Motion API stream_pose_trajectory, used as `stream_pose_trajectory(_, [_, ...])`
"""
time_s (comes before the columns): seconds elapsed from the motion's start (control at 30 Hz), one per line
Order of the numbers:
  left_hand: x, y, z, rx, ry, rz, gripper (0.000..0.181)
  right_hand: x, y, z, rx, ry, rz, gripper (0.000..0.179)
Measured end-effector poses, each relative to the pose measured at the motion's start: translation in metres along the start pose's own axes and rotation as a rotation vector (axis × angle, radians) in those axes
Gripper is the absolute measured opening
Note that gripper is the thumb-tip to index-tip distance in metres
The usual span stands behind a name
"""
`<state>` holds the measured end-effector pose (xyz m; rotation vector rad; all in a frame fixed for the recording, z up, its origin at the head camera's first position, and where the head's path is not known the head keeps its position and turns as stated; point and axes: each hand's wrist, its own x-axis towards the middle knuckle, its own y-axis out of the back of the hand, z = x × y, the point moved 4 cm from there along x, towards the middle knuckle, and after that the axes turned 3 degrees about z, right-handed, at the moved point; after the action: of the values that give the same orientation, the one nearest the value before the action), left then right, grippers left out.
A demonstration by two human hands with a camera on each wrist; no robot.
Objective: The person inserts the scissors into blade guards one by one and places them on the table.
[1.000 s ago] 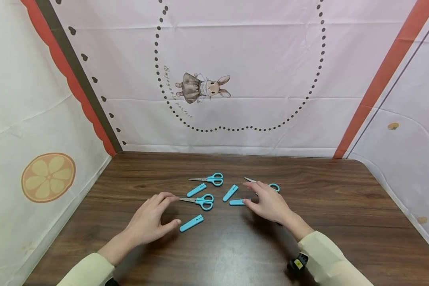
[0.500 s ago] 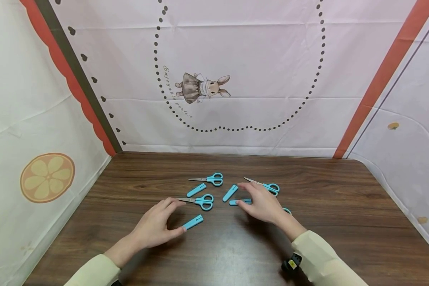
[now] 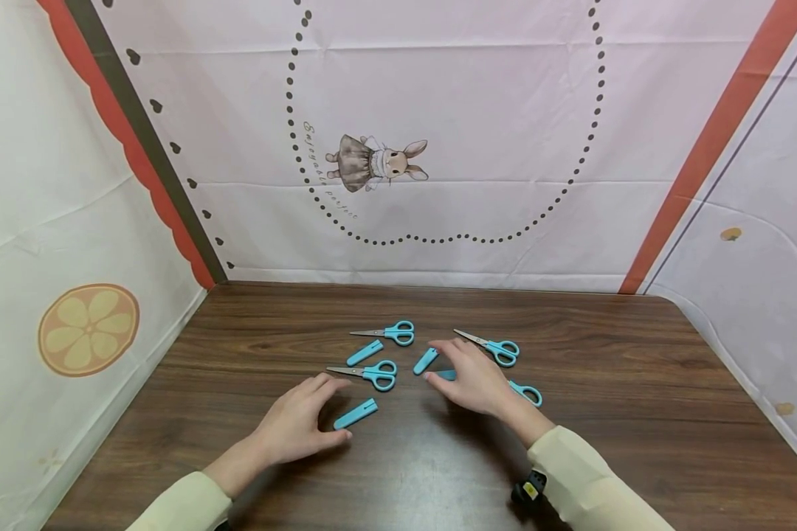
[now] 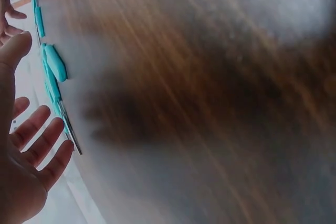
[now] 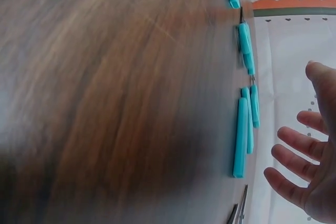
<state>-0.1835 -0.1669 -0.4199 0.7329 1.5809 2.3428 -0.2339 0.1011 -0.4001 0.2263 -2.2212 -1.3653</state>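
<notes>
My left hand (image 3: 297, 424) hovers over the table with fingers spread and holds nothing. Between its thumb and forefinger, in the head view, lies a light blue scissors cap (image 3: 356, 414). Scissors with blue handles (image 3: 381, 376) lie just beyond, blades pointing left. My right hand (image 3: 477, 380), also spread and holding nothing, overlaps a blue cap (image 3: 447, 375) in the head view. Its fingertips are right at the upper end of a slanted cap (image 3: 425, 362). Behind the right wrist, one pair of scissors (image 3: 528, 394) shows only its handles; the blades are hidden there. In the right wrist view a cap (image 5: 240, 140) stands out beside the fingers.
Farther back lie scissors (image 3: 400, 333) and a cap (image 3: 365, 352) on the left, and scissors (image 3: 503, 352) on the right. The brown wooden table (image 3: 292, 310) ends at a printed cloth backdrop (image 3: 478, 214), with cloth at both sides.
My right hand has moved left, uncovering scissors on its right and reaching the slanted cap. My left hand has shifted slightly right and toward me around the near cap.
</notes>
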Motion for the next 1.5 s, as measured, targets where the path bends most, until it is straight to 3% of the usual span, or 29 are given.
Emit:
stream_pose_trajectory(0.67, [0.001, -0.008, 0.002, -0.010, -0.042, 0.000, 0.051, 0.007, -0.016, -0.020, -0.021, 0.003, -0.048, 0.057])
stream_pose_trajectory(1.5, [0.004, -0.011, 0.000, 0.066, 0.030, -0.044, 0.038, 0.015, -0.034, -0.038, -0.052, 0.024, -0.088, 0.058])
